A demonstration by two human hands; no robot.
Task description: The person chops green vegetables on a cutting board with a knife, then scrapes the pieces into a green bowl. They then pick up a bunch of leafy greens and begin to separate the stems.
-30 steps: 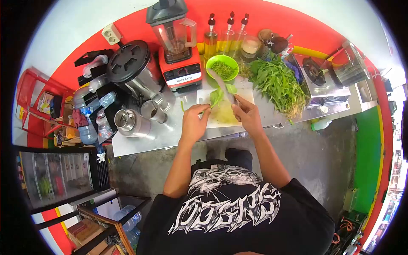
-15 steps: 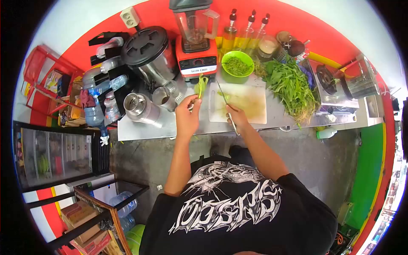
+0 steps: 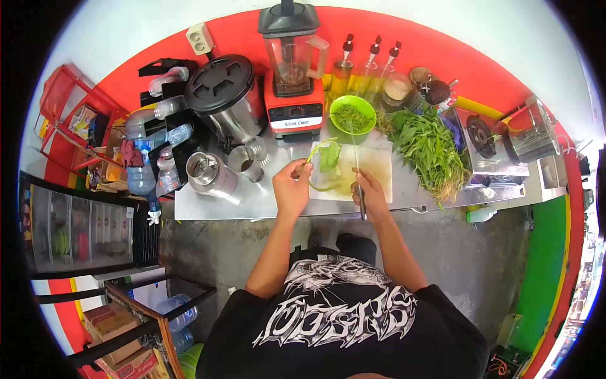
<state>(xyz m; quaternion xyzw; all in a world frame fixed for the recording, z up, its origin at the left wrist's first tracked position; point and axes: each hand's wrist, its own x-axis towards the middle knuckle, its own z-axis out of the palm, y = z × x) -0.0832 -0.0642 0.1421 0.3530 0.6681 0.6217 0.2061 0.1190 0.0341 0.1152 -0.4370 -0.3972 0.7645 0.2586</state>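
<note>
Pinched in my left hand (image 3: pixel 292 188) is the stem of a leafy green (image 3: pixel 329 156), whose leaf hangs over the left part of the white cutting board (image 3: pixel 381 165). My right hand (image 3: pixel 372 194) grips a knife (image 3: pixel 355 151) by its handle, with the blade pointing away from me over the board. Wet greenish marks show on the board's surface. Just behind it stands a lime-green bowl (image 3: pixel 353 130) holding chopped greens (image 3: pixel 351 117). A large bunch of leafy greens with roots (image 3: pixel 429 148) lies to the right of the board.
A red blender (image 3: pixel 294 104) stands behind the board, with oil bottles (image 3: pixel 341 74) to its right. Left of the board are a glass (image 3: pixel 245 163), a metal canister (image 3: pixel 210 175) and a big lidded steel pot (image 3: pixel 227 98). Another blender jug (image 3: pixel 530 139) lies at the right.
My left hand has brought the leafy green rightward over the board. My right hand has shifted slightly right, and the knife now points more straight ahead. The camera view has tilted a little.
</note>
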